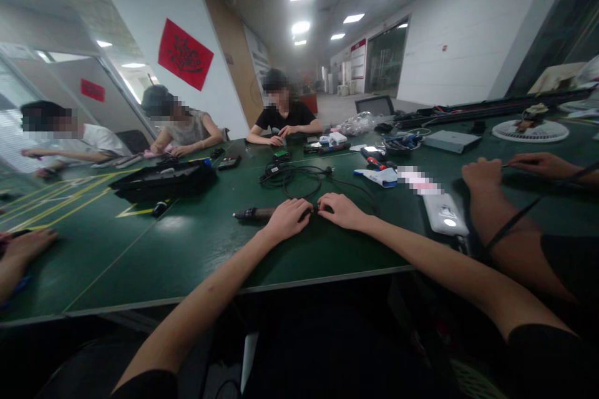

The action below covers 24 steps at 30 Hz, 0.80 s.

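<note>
An electric screwdriver (256, 214) lies sideways over the green table, its bit end pointing left. My left hand (291, 219) is closed around its rear part, which the fingers mostly hide. Close by on the right, my right hand (344, 211) is closed, thumb and fingertips pinching a small dark piece, apparently the cord's connector, at the screwdriver's tail end. Whether the two parts are joined, I cannot tell. Beyond my hands lies a coiled black power cord (292, 177), with its plug (330, 170) on the tabletop.
A black tray (166, 182) stands left on the green table (196, 255). To the right are a white power bank (442, 213), a blue-and-white packet (381, 177) and a grey box (452, 141). A co-worker's hands (484, 173) are close on my right; several people sit around.
</note>
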Motion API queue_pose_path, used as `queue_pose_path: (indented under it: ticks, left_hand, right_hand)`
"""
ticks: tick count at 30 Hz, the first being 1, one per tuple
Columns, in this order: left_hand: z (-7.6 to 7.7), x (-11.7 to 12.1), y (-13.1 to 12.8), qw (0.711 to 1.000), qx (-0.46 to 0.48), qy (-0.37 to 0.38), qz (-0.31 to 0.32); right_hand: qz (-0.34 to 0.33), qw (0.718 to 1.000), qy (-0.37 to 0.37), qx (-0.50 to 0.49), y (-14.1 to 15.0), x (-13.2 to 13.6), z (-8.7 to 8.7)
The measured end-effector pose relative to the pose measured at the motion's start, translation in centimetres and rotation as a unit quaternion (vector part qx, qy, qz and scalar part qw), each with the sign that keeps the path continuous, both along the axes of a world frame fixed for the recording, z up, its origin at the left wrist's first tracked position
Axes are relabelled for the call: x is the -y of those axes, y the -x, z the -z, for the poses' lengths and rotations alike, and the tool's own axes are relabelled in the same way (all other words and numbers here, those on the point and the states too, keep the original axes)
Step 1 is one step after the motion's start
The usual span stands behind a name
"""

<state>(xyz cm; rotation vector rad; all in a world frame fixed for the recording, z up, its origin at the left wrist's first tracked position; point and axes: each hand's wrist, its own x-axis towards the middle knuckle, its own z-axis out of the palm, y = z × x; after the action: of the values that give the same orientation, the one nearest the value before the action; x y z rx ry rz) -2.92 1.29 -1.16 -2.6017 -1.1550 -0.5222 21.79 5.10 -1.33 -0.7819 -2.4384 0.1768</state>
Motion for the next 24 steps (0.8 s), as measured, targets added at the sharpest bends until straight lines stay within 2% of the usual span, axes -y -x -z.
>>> queue_pose_path:
  ticks: [6, 12, 18, 24]
  left_hand:
    - [0.06, -0.05, -0.24, 1.000, 0.015, -0.002, -0.021]
    - [0.08, 0.01, -0.02, 1.000, 0.016, -0.003, 0.000]
    - [0.39, -0.44, 0.08, 0.999, 0.027, -0.002, -0.026]
    - [0.46, -0.47, 0.19, 1.000, 0.023, -0.003, 0.008]
  right_hand:
    - [0.017, 1.000, 0.008, 0.007, -0.07, 0.23, -0.30]
    - [0.020, 1.000, 0.007, 0.009, -0.08, 0.41, -0.32]
    - [0.019, 1.000, 0.003, 0.007, -0.03, 0.34, -0.21]
    - [0.016, 1.000, 0.004, 0.005, -0.02, 0.17, -0.12]
